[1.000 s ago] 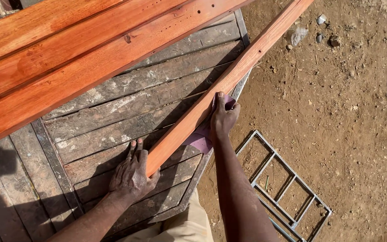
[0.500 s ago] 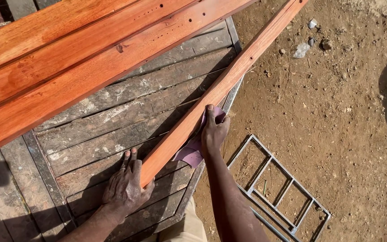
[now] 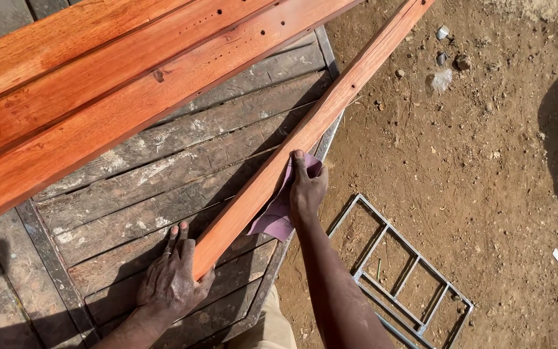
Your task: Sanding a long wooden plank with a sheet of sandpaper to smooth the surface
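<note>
Nearest to you, your left hand hasn't gone anywhere: it's still spread flat on the worn plank table, fingers splayed, thumb side pressed against the near end of the long reddish wood strip to pin it. It isn't wrapped around anything.

The change is in your right hand. Compared with a second ago it has slid back down the strip toward you, and the purple sandpaper sheet went with it. The hand presses that sheet against the strip's right edge, fingers curled over the paper, a loose corner hanging below. So that reads to me as one stroke of sanding along that edge, with the far stretch of the strip yet to be covered.

The strip itself lies diagonally across the table's right side, near end by your left hand, far end running out past the table corner over the dirt.

Further left and back, wide reddish boards are stacked on the table. Off to the right is bare dirt ground, with a grey metal frame lying flat near your right arm and some small stones at the far end.
</note>
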